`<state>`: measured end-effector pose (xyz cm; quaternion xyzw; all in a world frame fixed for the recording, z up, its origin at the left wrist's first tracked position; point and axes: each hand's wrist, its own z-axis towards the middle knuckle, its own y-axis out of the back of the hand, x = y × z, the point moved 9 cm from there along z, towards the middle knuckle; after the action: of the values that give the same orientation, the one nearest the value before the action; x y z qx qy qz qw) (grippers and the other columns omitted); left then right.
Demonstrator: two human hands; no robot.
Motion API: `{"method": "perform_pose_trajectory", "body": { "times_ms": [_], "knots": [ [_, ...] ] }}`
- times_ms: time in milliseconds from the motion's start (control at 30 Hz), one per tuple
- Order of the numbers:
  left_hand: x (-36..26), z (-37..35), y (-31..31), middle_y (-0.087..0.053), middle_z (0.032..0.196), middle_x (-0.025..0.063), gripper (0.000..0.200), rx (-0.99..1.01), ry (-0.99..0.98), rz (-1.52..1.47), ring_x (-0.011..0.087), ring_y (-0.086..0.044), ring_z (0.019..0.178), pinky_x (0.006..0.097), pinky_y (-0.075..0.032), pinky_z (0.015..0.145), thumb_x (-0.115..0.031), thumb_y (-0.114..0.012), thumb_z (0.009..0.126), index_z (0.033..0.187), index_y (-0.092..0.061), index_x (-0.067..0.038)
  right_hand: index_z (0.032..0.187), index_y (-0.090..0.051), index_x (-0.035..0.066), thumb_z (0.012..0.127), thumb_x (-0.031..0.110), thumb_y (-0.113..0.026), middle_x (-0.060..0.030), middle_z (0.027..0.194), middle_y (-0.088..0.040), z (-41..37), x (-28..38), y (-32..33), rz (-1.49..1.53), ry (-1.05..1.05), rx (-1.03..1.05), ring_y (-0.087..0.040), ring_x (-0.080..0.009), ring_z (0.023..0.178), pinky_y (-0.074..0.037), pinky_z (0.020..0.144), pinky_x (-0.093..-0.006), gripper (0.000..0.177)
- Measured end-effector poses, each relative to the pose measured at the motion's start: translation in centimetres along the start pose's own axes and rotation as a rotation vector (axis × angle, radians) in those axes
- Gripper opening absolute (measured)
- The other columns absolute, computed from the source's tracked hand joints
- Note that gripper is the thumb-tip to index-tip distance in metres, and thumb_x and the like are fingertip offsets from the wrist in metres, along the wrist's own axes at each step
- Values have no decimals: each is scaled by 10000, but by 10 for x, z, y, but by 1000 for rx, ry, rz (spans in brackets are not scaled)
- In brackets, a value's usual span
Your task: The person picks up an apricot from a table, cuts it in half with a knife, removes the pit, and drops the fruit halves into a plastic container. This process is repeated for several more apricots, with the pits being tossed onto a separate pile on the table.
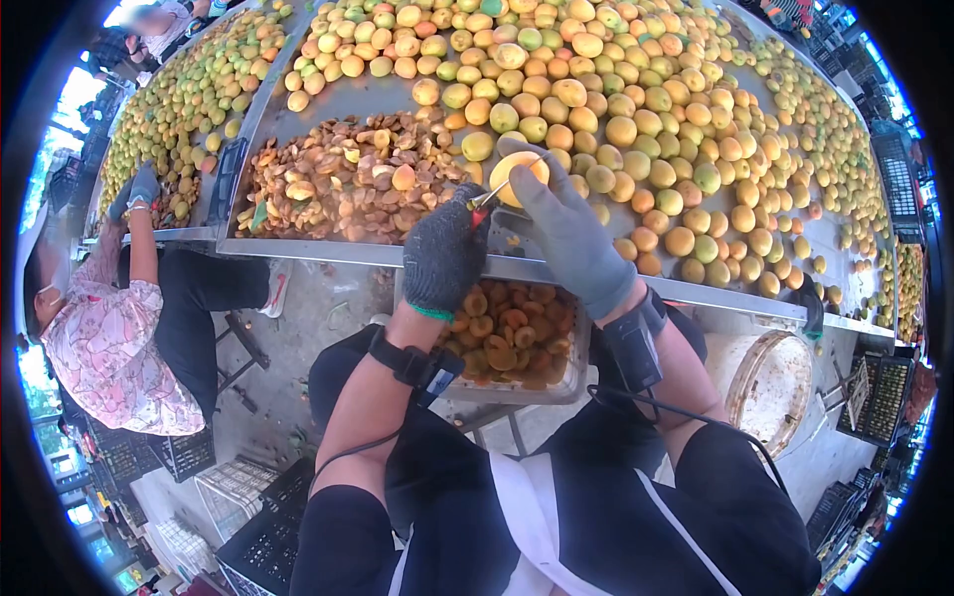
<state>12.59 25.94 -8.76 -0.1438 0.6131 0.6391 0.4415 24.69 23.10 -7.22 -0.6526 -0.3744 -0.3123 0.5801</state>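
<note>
My left hand [447,248], in a dark knit glove with a green cuff, is closed around a small red-handled tool [483,202] with a thin metal end. The tool's tip meets an apricot [519,177], whose pale orange face points up. My right hand [576,233], in a grey glove, grips that apricot between thumb and fingers. Both hands are above the table's near edge. Below them, a pale plastic bin [507,393] holds apricot halves [507,328]. Left of my hands lies a heap of brown pits and scraps [348,179].
Whole apricots [676,129] cover much of the metal table [338,250]. A co-worker in a pink patterned shirt [114,338] sits at the left, a gloved hand over the adjoining section. A white bucket [770,382] stands on the right; crates [268,526] are on the floor.
</note>
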Motion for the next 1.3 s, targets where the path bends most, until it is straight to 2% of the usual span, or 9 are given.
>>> {"method": "perform_pose_trajectory", "body": {
  "times_ms": [67, 133, 333, 367, 433, 733, 1133, 1233, 1300],
  "knots": [
    [-2, 1, 3, -655, 880, 200, 234, -1, -29, -18, 382, -643, 820, 450, -512, 699, -149, -629, 870, 1079, -598, -47, 1285, -483, 60, 892, 246, -697, -16, 1100, -579, 1, -6, 2, 76, -42, -18, -574, -88, 947, -504, 789, -229, 485],
    [5, 1, -2, -658, 894, 199, 253, 40, 15, -28, 379, -645, 824, 447, -516, 704, -143, -632, 863, 1095, -602, -48, 1350, -430, 17, 949, 210, -604, -48, 1133, -564, 2, 12, 1, -322, 166, -5, -564, -113, 1049, -477, 912, -264, 477],
    [-15, -1, 17, -680, 897, 173, 234, -68, -179, 220, 329, -680, 816, 398, -533, 692, -93, -621, 872, 1104, -597, -69, 1263, -478, 19, 930, 176, -639, -20, 1080, -580, -2, 20, -1, -732, 422, 43, -564, -79, 980, -489, 818, -231, 402],
    [-15, -2, 17, -675, 903, 180, 238, -81, -184, 205, 358, -663, 842, 415, -530, 707, -97, -627, 863, 1098, -600, -71, 1263, -478, 19, 930, 176, -639, -20, 1080, -580, -3, 24, -5, -732, 421, 43, -564, -79, 980, -489, 818, -231, 402],
    [-11, -4, 10, -676, 905, 181, 243, -69, -137, 177, 361, -661, 847, 420, -528, 708, -97, -628, 860, 1100, -600, -71, 1212, -510, 52, 911, 194, -673, -22, 1004, -593, 1, 7, 5, -214, 51, -82, -563, -84, 915, -490, 800, -230, 371],
    [-10, -3, 11, -669, 879, 192, 281, -64, -89, 120, 365, -658, 828, 429, -524, 699, -92, -629, 844, 1120, -596, -49, 1236, -492, 21, 900, 159, -679, -33, 1022, -593, -8, 21, -10, -423, 364, -60, -563, -69, 909, -499, 784, -231, 409],
    [-10, -2, 3, -648, 845, 216, 232, 36, -68, -132, 402, -633, 818, 464, -504, 692, -150, -632, 860, 1069, -599, -53, 1251, -486, 6, 936, 132, -614, -10, 1030, -580, -2, 6, -9, -108, 156, 9, -562, -71, 905, -470, 792, -208, 362],
    [-1, 0, 0, -648, 843, 216, 240, 49, -15, -101, 403, -633, 815, 473, -505, 695, -167, -627, 865, 1076, -597, -57, 1244, -499, 29, 944, 170, -610, -15, 1059, -582, -2, 13, -11, -443, 405, 73, -563, -78, 913, -468, 799, -211, 350],
    [0, -1, 2, -648, 842, 216, 242, 57, 37, -62, 404, -632, 812, 479, -504, 696, -175, -622, 868, 1078, -596, -59, 1222, -514, 40, 943, 202, -616, -12, 1044, -595, -3, 9, -12, -336, 267, 47, -570, -71, 898, -472, 781, -210, 339]
  ]
}}
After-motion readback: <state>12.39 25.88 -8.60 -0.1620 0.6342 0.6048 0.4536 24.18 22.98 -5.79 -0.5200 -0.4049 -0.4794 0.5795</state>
